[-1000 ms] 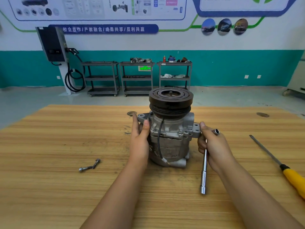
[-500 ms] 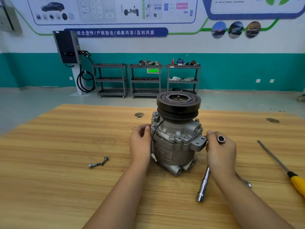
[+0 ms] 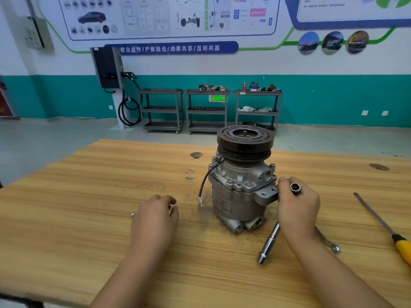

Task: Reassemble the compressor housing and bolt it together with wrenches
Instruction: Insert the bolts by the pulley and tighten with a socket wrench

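The grey compressor (image 3: 240, 192) stands upright on the wooden table (image 3: 89, 252), its black pulley (image 3: 244, 138) on top and a thin black wire hanging at its left. My right hand (image 3: 297, 207) grips a chrome socket wrench (image 3: 270, 243) and rests its thumb against the compressor's right mounting lug. The wrench's open socket end (image 3: 295, 187) sticks up above my fingers. My left hand (image 3: 155, 215) hovers left of the compressor with fingers loosely curled, holding nothing. A loose bolt (image 3: 133, 214) peeks out at that hand's left edge.
A yellow-handled screwdriver (image 3: 382, 225) lies at the right of the table. A flat spanner's end (image 3: 331, 245) shows behind my right wrist. Grey shelf trolleys (image 3: 206, 110) and a wall charger (image 3: 107, 67) stand far off by the teal wall.
My left hand has let go of the compressor and moved left, towards the loose bolts. The compressor has turned a little. My right hand still holds the socket wrench at the lug.
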`<state>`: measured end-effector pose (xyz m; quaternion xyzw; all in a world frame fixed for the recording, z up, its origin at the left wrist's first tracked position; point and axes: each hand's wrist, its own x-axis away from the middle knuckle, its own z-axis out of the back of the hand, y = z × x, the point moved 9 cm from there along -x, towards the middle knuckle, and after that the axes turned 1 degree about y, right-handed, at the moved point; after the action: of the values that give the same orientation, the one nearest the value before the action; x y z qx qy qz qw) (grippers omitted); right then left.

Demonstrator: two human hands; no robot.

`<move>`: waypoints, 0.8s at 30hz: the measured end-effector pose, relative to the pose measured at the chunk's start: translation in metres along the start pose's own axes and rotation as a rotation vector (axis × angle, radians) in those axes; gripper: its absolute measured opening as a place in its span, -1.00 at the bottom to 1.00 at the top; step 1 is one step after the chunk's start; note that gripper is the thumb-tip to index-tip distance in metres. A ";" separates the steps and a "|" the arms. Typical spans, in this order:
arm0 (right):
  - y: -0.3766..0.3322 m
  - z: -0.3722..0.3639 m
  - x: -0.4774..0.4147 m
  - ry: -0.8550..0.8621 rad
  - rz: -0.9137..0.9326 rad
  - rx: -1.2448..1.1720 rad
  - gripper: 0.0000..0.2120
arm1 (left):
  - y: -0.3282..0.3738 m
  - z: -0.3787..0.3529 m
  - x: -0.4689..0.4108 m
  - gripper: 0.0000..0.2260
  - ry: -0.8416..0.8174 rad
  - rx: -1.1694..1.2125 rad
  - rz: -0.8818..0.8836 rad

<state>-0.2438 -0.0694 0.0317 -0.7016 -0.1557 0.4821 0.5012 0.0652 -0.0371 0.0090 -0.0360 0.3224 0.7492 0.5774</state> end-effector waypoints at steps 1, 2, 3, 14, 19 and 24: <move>-0.003 0.000 0.000 -0.004 0.020 -0.002 -0.56 | -0.010 0.005 -0.001 -0.77 0.022 -0.069 0.027; -0.006 -0.001 0.001 -0.009 0.041 0.002 -0.55 | -0.019 0.009 -0.003 -0.75 0.031 -0.140 0.059; -0.008 -0.001 0.001 -0.013 0.059 0.008 -0.54 | -0.027 0.011 -0.005 -0.72 0.024 -0.205 0.090; -0.052 0.002 0.007 -0.109 0.434 -0.012 -0.58 | -0.033 -0.017 -0.022 -0.75 -0.204 -0.444 0.022; -0.057 -0.007 0.012 -0.212 0.504 -0.004 -0.67 | -0.038 -0.020 -0.025 -0.70 -0.178 -0.328 0.031; -0.052 -0.010 0.011 -0.235 0.458 -0.018 -0.71 | -0.046 -0.017 -0.031 -0.67 -0.153 -0.449 0.061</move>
<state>-0.2166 -0.0439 0.0710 -0.6622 -0.0541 0.6597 0.3512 0.1112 -0.0667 -0.0112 -0.0968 0.1039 0.8197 0.5548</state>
